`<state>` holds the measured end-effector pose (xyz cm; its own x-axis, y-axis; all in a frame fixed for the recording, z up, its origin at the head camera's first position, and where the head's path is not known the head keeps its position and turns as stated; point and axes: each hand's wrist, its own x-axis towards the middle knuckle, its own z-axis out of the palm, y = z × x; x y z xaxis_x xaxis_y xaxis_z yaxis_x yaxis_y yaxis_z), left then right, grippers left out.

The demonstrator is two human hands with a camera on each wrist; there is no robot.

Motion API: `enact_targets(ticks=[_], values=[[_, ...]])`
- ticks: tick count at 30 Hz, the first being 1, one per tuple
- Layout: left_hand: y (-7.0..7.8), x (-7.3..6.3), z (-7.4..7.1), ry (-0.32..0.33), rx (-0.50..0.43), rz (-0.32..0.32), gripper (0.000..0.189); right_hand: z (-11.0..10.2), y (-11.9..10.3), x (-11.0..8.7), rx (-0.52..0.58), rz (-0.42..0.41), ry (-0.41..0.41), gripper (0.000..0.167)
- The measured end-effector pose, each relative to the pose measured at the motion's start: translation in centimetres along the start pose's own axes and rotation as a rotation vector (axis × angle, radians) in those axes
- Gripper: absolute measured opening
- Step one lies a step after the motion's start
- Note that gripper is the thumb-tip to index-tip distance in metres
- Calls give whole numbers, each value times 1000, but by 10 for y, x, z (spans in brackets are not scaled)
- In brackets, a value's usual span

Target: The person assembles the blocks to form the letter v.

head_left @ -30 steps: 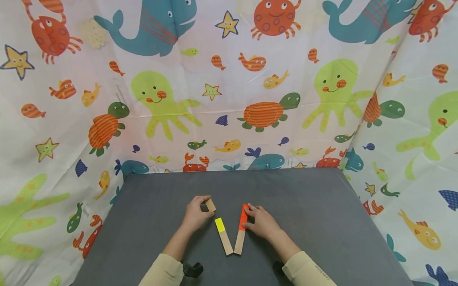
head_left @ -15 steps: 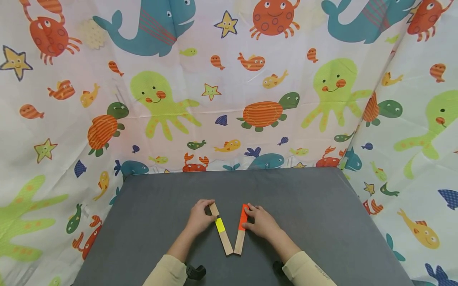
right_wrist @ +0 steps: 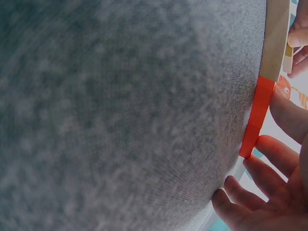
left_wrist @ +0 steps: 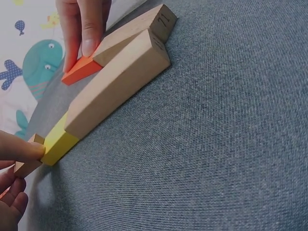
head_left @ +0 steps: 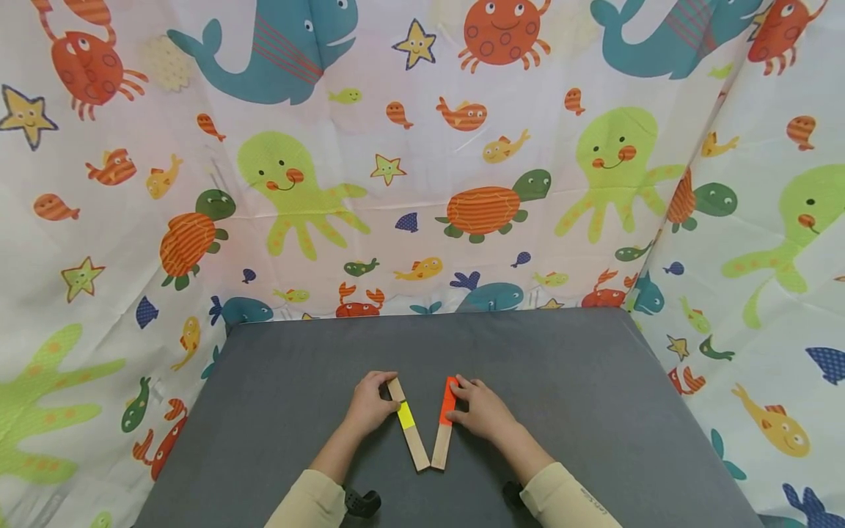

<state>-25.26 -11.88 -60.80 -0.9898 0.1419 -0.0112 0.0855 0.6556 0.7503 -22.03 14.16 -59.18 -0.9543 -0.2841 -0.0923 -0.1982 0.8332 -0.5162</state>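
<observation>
Wooden blocks form a V shape on the grey cloth. The left arm of the V has a long plain block (head_left: 417, 449) with a yellow block (head_left: 405, 416) at its far end. My left hand (head_left: 370, 403) pinches a small plain block (left_wrist: 28, 166) between thumb and fingers, its end against the yellow one. The right arm combines a second plain block (head_left: 441, 446) and an orange section (right_wrist: 258, 110), which shows a seam across it. My right hand (head_left: 490, 411) holds that orange section from the side, thumb near the joint and fingertips at the far end.
A grey cloth-covered table (head_left: 297, 352) lies under the blocks. Behind and beside it hangs a curtain (head_left: 409, 205) printed with sea animals. A black strap (head_left: 362, 503) shows at the left wrist, below the sleeve (head_left: 306, 502).
My left hand has brought the small plain block right and down, from apart to the far end of the yellow block, in line with it. My right hand has stayed on the orange section.
</observation>
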Motion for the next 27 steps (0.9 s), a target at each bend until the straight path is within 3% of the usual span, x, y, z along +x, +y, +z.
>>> enact_targets(ticks=[27], values=[[-7,-2,1,-35,-2,21,59,0,-1,-2,3,5,-8,66]])
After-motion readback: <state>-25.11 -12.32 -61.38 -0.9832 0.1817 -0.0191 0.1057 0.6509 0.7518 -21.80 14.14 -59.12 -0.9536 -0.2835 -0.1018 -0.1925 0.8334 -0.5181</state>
